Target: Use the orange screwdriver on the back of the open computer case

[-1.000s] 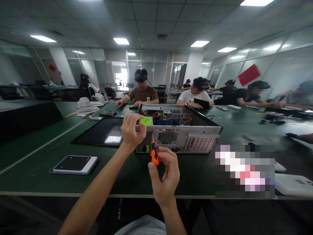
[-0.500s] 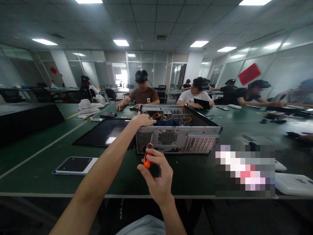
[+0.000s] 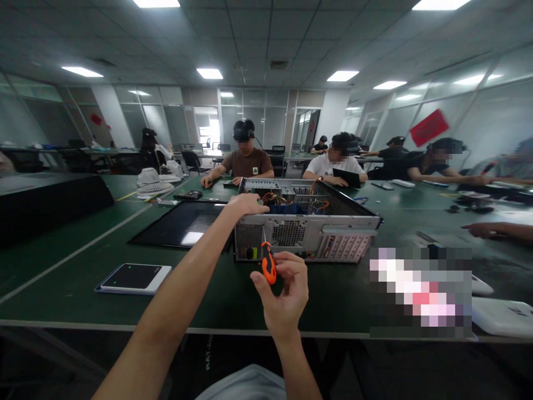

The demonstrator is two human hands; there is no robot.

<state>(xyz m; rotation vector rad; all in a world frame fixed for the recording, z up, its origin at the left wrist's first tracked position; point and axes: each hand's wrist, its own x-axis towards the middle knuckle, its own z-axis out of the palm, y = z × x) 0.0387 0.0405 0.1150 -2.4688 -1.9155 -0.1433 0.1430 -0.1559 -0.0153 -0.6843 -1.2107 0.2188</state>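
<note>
A computer case [image 3: 308, 222] lies on its side on the green table, its open side up and its rear panel towards me. My left hand [image 3: 249, 204] is over its left rear corner, fingers curled over the top edge; the fingertips are partly hidden. In my right hand [image 3: 285, 297] is an orange and black screwdriver [image 3: 268, 268], held by the handle between thumb and fingers. Its shaft points up at the rear panel, left of the round vent; whether the tip touches a screw I cannot tell. Coloured cables [image 3: 272, 198] show inside the case.
A black side panel [image 3: 175, 225] lies left of the case. Nearer me is a white and black device [image 3: 135, 277]. A white fan [image 3: 153, 186] and a circuit board [image 3: 188, 194] lie farther back. Several people sit around; another person's hand [image 3: 483, 229] reaches in from the right.
The screwdriver has turned from leaning right to leaning left at the top, and my right-hand fingers have opened a little around it. My left hand stays on the case. A person's hand has appeared at right.
</note>
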